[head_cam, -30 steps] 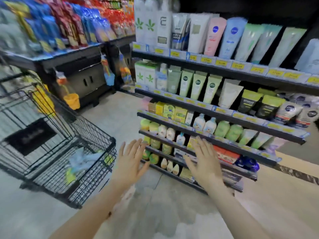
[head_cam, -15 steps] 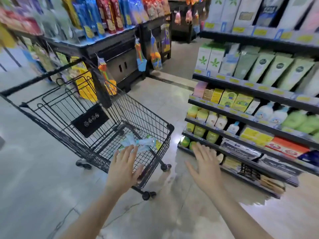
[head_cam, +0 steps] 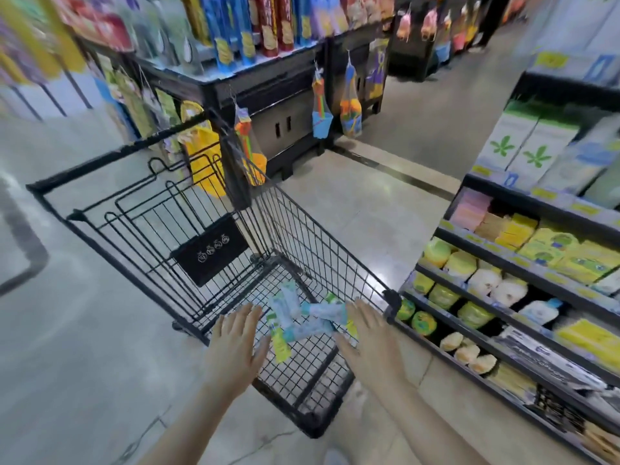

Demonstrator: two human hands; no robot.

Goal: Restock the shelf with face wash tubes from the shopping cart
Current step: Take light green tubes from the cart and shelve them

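Hands (head_cam: 235,347) now over cart (head_cam: 302,229)

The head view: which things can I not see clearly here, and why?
- Face wash tubes in the shopping cart, head view: overlapping, partly behind both hands; count and labels unreadable.
- Left hand and right hand: open above the basket; touching a tube cannot be told.
- Shelf, head view: cut off by the right edge, price tags blurred.
- Far display products: motion blur hides the print.
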